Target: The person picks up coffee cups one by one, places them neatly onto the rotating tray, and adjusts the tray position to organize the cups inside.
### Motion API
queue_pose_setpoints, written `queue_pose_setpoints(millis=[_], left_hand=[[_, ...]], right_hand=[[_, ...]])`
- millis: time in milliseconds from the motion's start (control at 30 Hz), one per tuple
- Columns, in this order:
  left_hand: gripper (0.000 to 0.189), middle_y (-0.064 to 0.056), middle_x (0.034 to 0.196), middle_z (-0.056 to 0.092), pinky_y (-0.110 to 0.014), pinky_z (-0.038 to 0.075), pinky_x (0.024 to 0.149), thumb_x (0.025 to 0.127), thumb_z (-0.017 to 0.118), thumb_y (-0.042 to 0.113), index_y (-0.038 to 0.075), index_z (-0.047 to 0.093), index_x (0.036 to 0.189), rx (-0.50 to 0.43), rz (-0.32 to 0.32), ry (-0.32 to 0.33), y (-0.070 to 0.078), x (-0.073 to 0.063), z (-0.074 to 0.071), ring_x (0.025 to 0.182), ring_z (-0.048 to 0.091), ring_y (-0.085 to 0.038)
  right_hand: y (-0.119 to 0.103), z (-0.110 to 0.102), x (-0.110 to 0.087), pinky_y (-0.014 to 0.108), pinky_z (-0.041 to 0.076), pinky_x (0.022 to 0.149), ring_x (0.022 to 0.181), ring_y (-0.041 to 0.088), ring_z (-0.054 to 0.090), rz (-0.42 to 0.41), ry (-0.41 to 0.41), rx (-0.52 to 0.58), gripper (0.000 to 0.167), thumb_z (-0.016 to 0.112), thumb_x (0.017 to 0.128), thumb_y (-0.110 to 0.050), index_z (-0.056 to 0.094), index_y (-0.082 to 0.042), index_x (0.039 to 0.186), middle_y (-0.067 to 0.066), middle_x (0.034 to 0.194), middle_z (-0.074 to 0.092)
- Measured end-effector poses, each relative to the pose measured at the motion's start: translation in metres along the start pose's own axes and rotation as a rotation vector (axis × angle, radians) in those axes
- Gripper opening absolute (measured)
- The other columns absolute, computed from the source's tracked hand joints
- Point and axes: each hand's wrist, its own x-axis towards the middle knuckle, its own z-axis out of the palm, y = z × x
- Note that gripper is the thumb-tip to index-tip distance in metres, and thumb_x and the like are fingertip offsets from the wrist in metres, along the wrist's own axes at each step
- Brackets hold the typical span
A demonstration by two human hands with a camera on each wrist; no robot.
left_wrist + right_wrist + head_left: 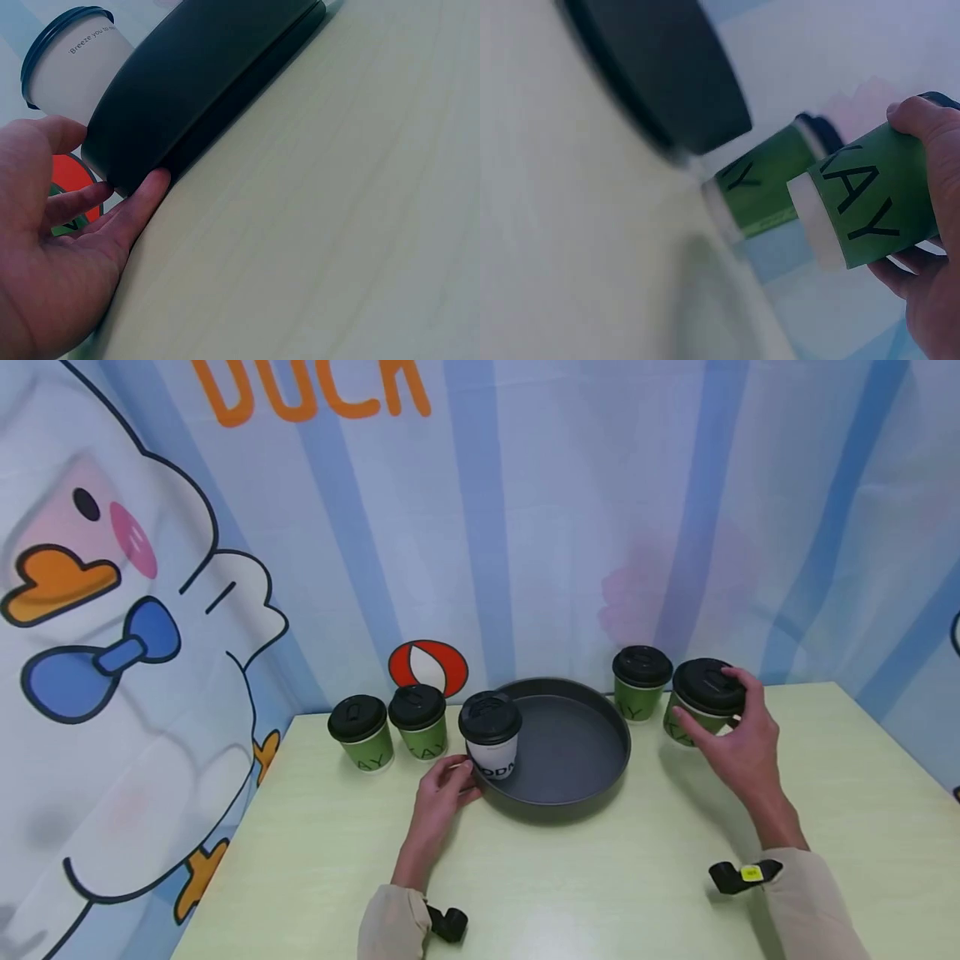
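Observation:
My right hand point(738, 735) grips a green paper cup point(877, 195) with a black lid, thumb on one side and fingers on the other. In the right wrist view its white base is raised off the table. My left hand point(441, 789) holds the left rim of a round dark baking pan point(573, 752); in the left wrist view the thumb is at the rim and fingers lie against the underside. Inside the pan, at its left edge, stands a white paper cup point(493, 752) with a black lid, upright.
Two green cups with black lids, one far left point(363, 735) and one beside it point(420, 724), stand left of the pan. Another green cup point(640, 685) stands behind the pan's right side. A printed curtain point(555, 527) hangs behind the pale table point(600, 893).

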Motion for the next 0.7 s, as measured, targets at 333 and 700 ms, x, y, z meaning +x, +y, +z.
queue_pose_setpoints(millis=[333,700], left_hand=[[0.044,-0.022,0.126,0.063,-0.037,0.061,0.094,0.106,0.061,0.020,-0.006,0.052,0.141,0.006,0.006,0.000,0.001,0.001,0.000,0.103,0.069,-0.022],[0.043,-0.022,0.125,0.063,-0.036,0.061,0.093,0.105,0.061,0.019,-0.005,0.053,0.140,-0.001,-0.012,0.010,0.000,0.001,0.001,0.103,0.068,-0.022]], right_hand=[[-0.054,0.013,-0.008,0.005,0.048,0.090,0.118,-0.004,0.055,-0.160,-0.056,0.150,0.089,0.088,0.079,0.000,0.040,-0.013,0.153,0.017,0.145,0.055],[-0.076,0.070,-0.047,0.021,0.051,0.099,0.118,0.019,0.062,-0.231,-0.305,0.219,0.085,0.092,0.078,-0.011,0.043,-0.014,0.148,0.012,0.137,0.059]])
